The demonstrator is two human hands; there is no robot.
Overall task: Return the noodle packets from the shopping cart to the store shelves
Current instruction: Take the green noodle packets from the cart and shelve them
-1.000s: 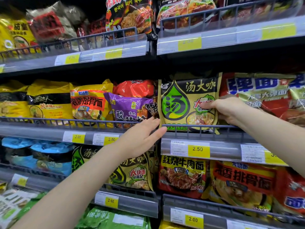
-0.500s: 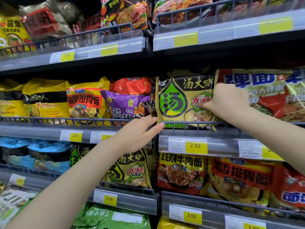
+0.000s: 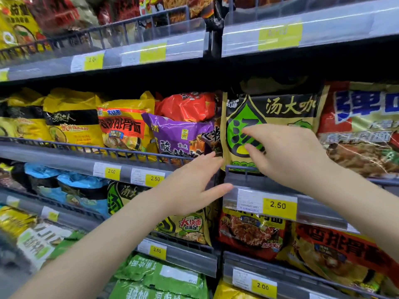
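Head view: left hand (image 3: 194, 182) and right hand (image 3: 287, 154), fingers relaxed and empty, front the green-and-black noodle packet (image 3: 269, 117) behind the shelf's wire rail (image 3: 129, 151), purple packet (image 3: 179, 134) beside.

Glossy plastic noodle packet (image 3: 269, 117), seemingly metal shelf rail (image 3: 121, 150)

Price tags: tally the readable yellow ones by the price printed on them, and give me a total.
2.00 tags: 2
2.50 tags: 3
Total: 5 readable. The other yellow tags are too blurred to read and are left out.
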